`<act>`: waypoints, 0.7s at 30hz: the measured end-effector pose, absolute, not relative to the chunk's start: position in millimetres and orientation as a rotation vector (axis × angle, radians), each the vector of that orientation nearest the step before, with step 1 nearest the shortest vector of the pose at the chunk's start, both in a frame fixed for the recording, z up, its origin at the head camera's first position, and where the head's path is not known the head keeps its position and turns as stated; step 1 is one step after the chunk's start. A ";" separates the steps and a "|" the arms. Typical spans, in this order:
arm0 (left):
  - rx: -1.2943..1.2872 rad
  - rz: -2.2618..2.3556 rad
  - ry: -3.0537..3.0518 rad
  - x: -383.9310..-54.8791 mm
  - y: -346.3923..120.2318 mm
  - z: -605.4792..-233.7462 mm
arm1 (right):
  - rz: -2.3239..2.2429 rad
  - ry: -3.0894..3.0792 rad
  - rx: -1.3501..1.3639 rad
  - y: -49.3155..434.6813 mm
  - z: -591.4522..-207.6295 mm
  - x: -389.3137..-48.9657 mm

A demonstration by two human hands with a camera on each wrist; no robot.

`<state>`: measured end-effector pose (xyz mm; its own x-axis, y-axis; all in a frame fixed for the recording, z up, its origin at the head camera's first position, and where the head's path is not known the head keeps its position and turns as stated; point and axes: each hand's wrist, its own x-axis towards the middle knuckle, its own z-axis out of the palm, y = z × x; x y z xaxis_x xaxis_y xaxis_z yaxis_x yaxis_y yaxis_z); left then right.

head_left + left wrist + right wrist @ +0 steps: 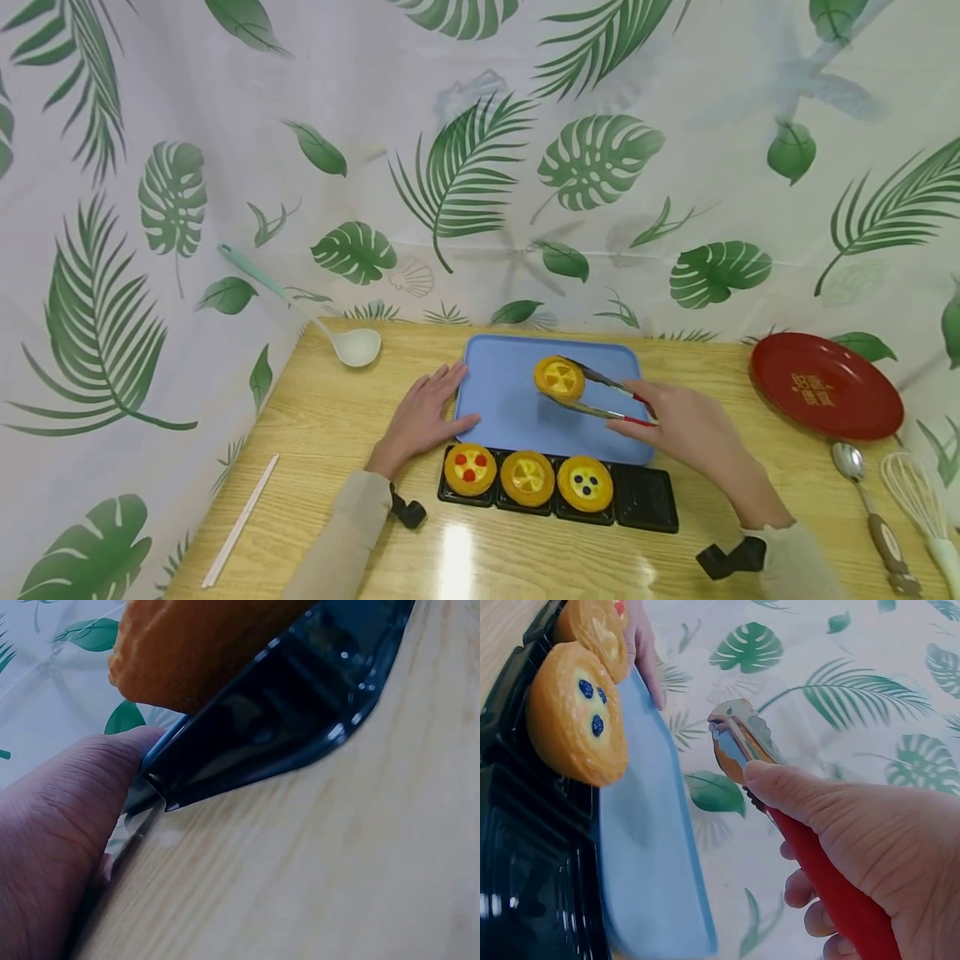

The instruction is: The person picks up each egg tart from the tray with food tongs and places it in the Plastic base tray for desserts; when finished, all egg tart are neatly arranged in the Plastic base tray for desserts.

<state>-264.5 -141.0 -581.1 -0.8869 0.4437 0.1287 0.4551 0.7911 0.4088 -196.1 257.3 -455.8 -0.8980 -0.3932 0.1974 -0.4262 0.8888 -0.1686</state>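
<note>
My right hand [693, 423] grips red-handled tongs [821, 870], whose metal tips hold an egg tart [559, 379] with wedge-shaped topping over the blue tray [495, 412]. At that tray's left edge rests my left hand [429, 417], fingers extended and thumb on the rim. Along the tray's near side lies a black plastic container [647, 500] with a row of compartments. Three tarts sit in it: one with red berries [470, 469], one with wedge topping [528, 479] and one with blueberries [585, 484]. Its rightmost compartment is bare.
Left of the tray, a ladle [356, 347] leans against the patterned cloth, and white chopsticks [240, 521] lie nearer. On the right are a red plate [825, 387], a metal spoon [862, 483] and a whisk [917, 496]. The cloth [480, 300] hangs behind the wooden table [375, 550].
</note>
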 end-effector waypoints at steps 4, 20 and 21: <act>-0.743 -0.673 -2.964 -264.8 -140.3 -581.0 | 0.303 -2.915 0.569 273.8 -451.3 -176.2; -0.757 -0.659 -2.968 -263.8 -139.8 -580.3 | 0.276 -2.977 0.454 302.3 -455.8 -132.8; -0.756 -0.659 -2.967 -263.9 -139.6 -580.1 | 0.277 -2.985 0.442 303.0 -456.2 -130.3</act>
